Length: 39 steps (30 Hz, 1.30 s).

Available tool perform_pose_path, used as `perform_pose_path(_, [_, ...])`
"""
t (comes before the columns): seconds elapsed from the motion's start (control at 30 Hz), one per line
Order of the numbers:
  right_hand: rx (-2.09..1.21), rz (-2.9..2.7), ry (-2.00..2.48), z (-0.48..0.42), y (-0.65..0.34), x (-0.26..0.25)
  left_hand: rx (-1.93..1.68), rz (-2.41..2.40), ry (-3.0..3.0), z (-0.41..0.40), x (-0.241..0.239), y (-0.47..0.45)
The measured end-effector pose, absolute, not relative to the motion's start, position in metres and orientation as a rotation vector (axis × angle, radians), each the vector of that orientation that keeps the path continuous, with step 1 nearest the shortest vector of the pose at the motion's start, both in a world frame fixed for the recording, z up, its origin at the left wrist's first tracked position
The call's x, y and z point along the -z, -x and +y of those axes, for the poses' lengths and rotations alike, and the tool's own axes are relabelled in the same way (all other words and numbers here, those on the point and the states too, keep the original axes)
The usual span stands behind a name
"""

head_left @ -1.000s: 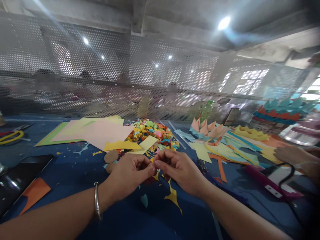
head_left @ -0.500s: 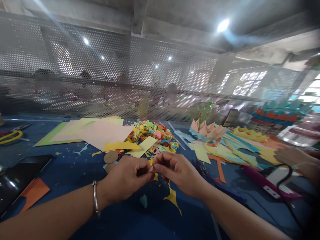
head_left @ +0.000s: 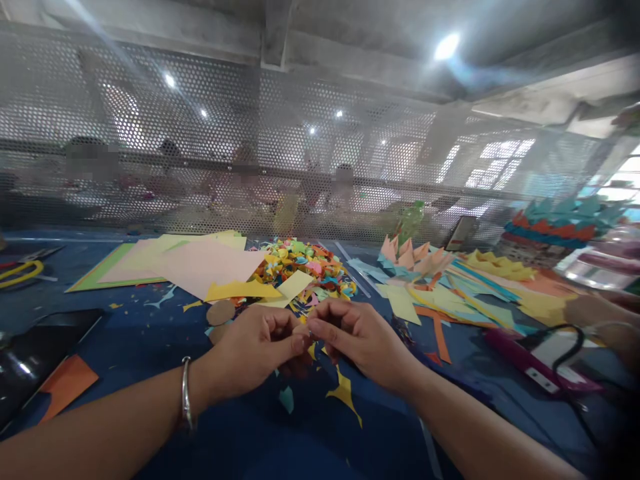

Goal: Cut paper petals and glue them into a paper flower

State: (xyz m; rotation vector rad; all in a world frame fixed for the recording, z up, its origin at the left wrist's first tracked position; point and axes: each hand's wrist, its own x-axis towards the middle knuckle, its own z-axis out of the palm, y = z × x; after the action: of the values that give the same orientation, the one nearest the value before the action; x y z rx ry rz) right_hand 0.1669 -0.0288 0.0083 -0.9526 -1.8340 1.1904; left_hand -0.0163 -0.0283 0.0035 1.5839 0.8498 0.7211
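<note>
Take the spot where the fingers meet as the middle of the clock. One big grey metal screen full of little holes (head_left: 200, 153) stands at the back, at 12 o'clock. In front is one dark blue table (head_left: 225, 440). A stack of flat pink, yellow and green paper sheets (head_left: 210, 267) lies at 10 o'clock; the sheets overlap too much to count. One heap of bright, curly paper bits (head_left: 310, 267) sits at 12 o'clock, too many to count.

The person has two bare hands, a left hand (head_left: 253, 350) and a right hand (head_left: 360, 337), up over the table. On each, thumb and fingers are bent in and pinched, with the tips meeting. Whether they grip something tiny, one cannot tell.

Two round brown discs (head_left: 221, 313) are at 9 o'clock, just beside the left hand. One long, pointy yellow paper scrap (head_left: 344, 392) lies at 5 o'clock, and one small teal paper scrap (head_left: 287, 399) at 7 o'clock.

Half a second ago, the left thumb was straighter; now it is more bent. Both scraps lie where they were. Another person's hand (head_left: 585, 312), at 3 o'clock, has slid right and looks blurry.
</note>
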Motion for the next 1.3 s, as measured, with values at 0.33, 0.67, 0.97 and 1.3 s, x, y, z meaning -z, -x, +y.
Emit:
perform_pose_path(0.33, [-1.160, -1.873, 0.979, -0.0295, -0.1684, -0.0085, -0.688, 0.828, -1.533, -0.0298, -0.0033, 0.0141])
perform_pose_path(0.67, [-1.121, -1.923, 0.981, -0.0269, -0.1696, -0.0054, -0.684, 0.853, -1.521, -0.0290, -0.0016, 0.0148])
perform_pose_path(0.97, [-1.131, -1.909, 0.971, -0.0309, -0.1681, -0.0089, -0.682, 0.853, -1.549, -0.0293, -0.0022, 0.0145])
perform_pose_path(1.3, [-1.173, -1.888, 0.988, -0.0287, -0.1686, -0.0065, -0.721, 0.925, -1.516, -0.0299, -0.0001, 0.0119])
